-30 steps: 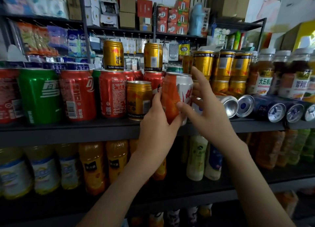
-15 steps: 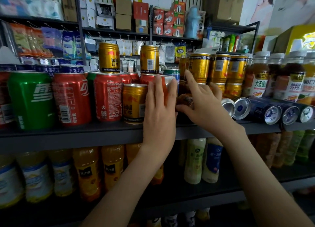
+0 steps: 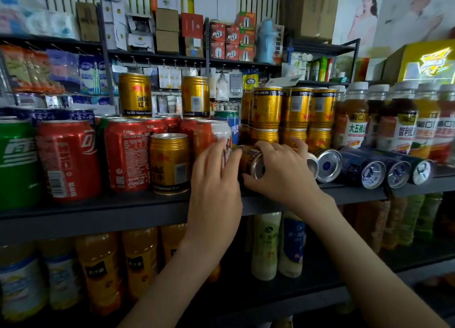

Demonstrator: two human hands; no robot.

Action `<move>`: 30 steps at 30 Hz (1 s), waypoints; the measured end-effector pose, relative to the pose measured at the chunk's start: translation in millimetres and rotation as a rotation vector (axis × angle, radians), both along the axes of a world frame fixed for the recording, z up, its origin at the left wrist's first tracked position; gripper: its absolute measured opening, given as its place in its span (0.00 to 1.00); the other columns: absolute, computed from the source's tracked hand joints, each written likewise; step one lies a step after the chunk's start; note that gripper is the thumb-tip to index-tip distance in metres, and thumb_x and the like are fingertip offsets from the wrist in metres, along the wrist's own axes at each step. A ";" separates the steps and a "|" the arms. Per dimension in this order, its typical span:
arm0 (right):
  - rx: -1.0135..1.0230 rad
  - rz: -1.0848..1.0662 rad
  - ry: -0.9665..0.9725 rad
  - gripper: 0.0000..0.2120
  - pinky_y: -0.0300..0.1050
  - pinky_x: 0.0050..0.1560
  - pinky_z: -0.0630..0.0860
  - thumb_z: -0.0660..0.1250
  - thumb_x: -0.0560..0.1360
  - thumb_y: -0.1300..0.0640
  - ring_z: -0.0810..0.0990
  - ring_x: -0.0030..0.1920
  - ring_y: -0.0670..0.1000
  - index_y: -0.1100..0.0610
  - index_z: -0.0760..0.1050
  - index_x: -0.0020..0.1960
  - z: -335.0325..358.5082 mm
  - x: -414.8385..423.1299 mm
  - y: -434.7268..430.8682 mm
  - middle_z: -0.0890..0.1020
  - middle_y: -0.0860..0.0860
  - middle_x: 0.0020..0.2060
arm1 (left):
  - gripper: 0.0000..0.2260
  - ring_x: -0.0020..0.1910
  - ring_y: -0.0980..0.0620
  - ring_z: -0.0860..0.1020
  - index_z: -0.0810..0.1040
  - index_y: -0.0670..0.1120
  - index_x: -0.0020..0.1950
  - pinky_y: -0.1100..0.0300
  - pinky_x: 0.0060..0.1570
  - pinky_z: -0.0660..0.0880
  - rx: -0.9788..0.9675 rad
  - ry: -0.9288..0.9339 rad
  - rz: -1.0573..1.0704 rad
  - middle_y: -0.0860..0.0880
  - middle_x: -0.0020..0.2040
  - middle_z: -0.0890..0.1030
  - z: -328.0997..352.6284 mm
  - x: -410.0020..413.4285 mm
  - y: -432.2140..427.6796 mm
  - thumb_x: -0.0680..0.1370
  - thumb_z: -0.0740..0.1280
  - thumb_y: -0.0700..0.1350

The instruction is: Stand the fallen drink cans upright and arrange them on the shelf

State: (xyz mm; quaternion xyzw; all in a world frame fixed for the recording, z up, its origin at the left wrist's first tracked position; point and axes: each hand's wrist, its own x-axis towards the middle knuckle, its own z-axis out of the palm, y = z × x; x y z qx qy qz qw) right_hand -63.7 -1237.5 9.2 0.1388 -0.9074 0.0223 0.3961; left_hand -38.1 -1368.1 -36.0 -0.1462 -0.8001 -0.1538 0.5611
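Head view: right hand (image 3: pixel 283 177) newly around fallen can (image 3: pixel 251 164).

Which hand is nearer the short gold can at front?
Left. The left hand is just right of the gold can; the right hand, farther right, grips a fallen can.

Soft, fairly dim light here, brightest up top on the poster (image 3: pixel 362 24); the lower shelf (image 3: pixel 283 300) sinks into heavy shadow. Little glints off the silver ends of the fallen cans (image 3: pixel 371 173). Wide-angle bend bows the shelf (image 3: pixel 98 219) edge, and the green can (image 3: pixel 14 160) far left and the bottles (image 3: pixel 406 130) far right smear soft.
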 end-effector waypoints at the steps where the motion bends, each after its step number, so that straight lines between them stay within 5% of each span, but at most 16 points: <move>1: -0.051 0.045 0.016 0.30 0.49 0.67 0.47 0.66 0.70 0.39 0.76 0.58 0.54 0.56 0.70 0.65 -1.7 -1.5 1.5 0.80 0.52 0.56 | 0.16 0.64 0.46 0.69 0.76 0.41 0.63 0.52 0.64 0.69 0.074 -0.029 -0.082 0.43 0.64 0.74 -0.3 4.2 3.5 0.75 0.67 0.36; 5: -0.238 0.225 0.048 0.33 0.47 0.65 0.61 0.69 0.71 0.43 0.74 0.61 0.55 0.59 0.67 0.69 1.1 -2.4 11.7 0.78 0.54 0.60 | 0.13 0.49 0.65 0.74 0.74 0.48 0.63 0.77 0.49 0.70 0.396 -0.349 -0.322 0.56 0.55 0.76 13.8 14.8 18.3 0.79 0.63 0.45; 9: -0.343 0.391 0.086 0.33 0.48 0.56 0.71 0.69 0.71 0.44 0.75 0.57 0.57 0.62 0.68 0.68 1.6 -1.6 23.3 0.79 0.57 0.57 | 0.08 0.51 0.56 0.79 0.76 0.49 0.54 0.60 0.51 0.77 1.048 -0.808 -0.722 0.52 0.52 0.80 34.2 5.8 40.0 0.79 0.63 0.51; 13: -0.349 0.506 0.124 0.34 0.49 0.52 0.75 0.63 0.68 0.41 0.78 0.54 0.57 0.62 0.71 0.65 -3.5 -5.2 34.0 0.80 0.56 0.56 | 0.07 0.47 0.52 0.82 0.74 0.49 0.47 0.54 0.47 0.79 1.340 -0.767 -0.854 0.48 0.46 0.83 51.6 -0.4 61.3 0.77 0.65 0.51; 17: -0.287 0.585 0.070 0.36 0.51 0.59 0.73 0.69 0.69 0.43 0.75 0.60 0.55 0.61 0.66 0.70 -3.8 -9.6 49.0 0.77 0.55 0.61 | 0.11 0.45 0.50 0.82 0.74 0.45 0.50 0.54 0.46 0.80 1.317 -0.698 -0.747 0.46 0.47 0.82 56.4 -6.5 71.9 0.75 0.68 0.52; 21: -0.153 0.475 0.001 0.49 0.51 0.66 0.62 0.74 0.64 0.40 0.67 0.68 0.54 0.57 0.56 0.76 -1.3 -17.1 69.2 0.69 0.52 0.68 | 0.20 0.49 0.50 0.82 0.75 0.41 0.59 0.54 0.47 0.80 1.174 -0.671 -0.623 0.45 0.51 0.83 54.0 -14.5 70.5 0.74 0.69 0.53; 25: -0.071 0.337 -0.049 0.46 0.47 0.67 0.58 0.70 0.68 0.37 0.63 0.69 0.53 0.53 0.52 0.76 -5.9 -24.4 83.5 0.65 0.50 0.70 | 0.26 0.49 0.51 0.81 0.76 0.49 0.54 0.50 0.52 0.78 0.947 -0.573 -0.346 0.51 0.48 0.82 44.1 -21.7 67.7 0.64 0.71 0.65; 30: 0.022 0.151 0.005 0.43 0.56 0.69 0.46 0.66 0.68 0.34 0.65 0.67 0.57 0.54 0.56 0.74 -9.6 -21.5 84.4 0.71 0.51 0.66 | 0.26 0.47 0.57 0.75 0.69 0.47 0.63 0.68 0.40 0.69 0.625 -0.477 -0.076 0.53 0.50 0.77 31.9 -23.3 66.0 0.71 0.72 0.56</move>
